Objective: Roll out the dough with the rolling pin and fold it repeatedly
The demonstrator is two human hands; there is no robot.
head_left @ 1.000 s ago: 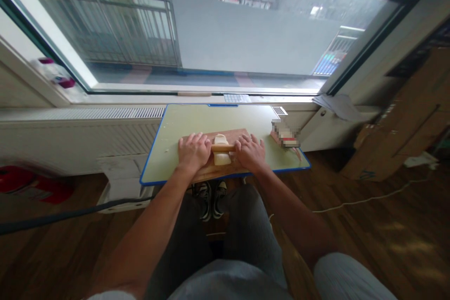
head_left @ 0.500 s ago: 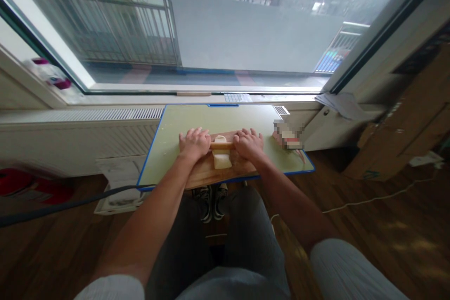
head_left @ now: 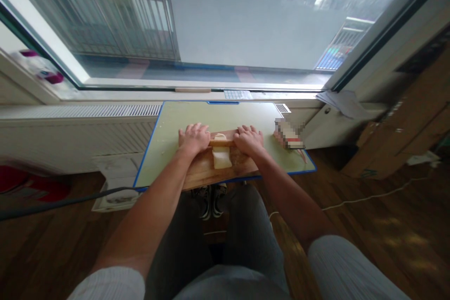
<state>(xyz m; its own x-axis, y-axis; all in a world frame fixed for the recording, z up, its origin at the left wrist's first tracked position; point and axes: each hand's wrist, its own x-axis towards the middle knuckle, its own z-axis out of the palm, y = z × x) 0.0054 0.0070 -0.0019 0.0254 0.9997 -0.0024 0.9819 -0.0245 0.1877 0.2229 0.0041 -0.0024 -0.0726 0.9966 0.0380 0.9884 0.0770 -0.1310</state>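
Note:
My left hand (head_left: 195, 138) lies over the left end of a wooden rolling pin (head_left: 221, 143), and my right hand (head_left: 249, 139) covers the right end. Both palms press on the pin, fingers pointing away from me. Beneath the pin lies a flat pale strip of dough (head_left: 222, 158); part of it shows on the far side of the pin and a longer part on the near side. The dough rests on a wooden board (head_left: 200, 176). The pin's ends are hidden under my hands.
The board sits on a small pale green table (head_left: 190, 115) with a blue rim. At its right side is a partly pixelated item (head_left: 290, 136). Beyond are a radiator (head_left: 123, 111) and a window sill. A cardboard box (head_left: 390, 136) stands right; a dark strap (head_left: 105, 193) runs left.
The rolling pin has moved slightly away from me, with a little more dough showing on its near side. Both hands stay on it. The view has shifted slightly.

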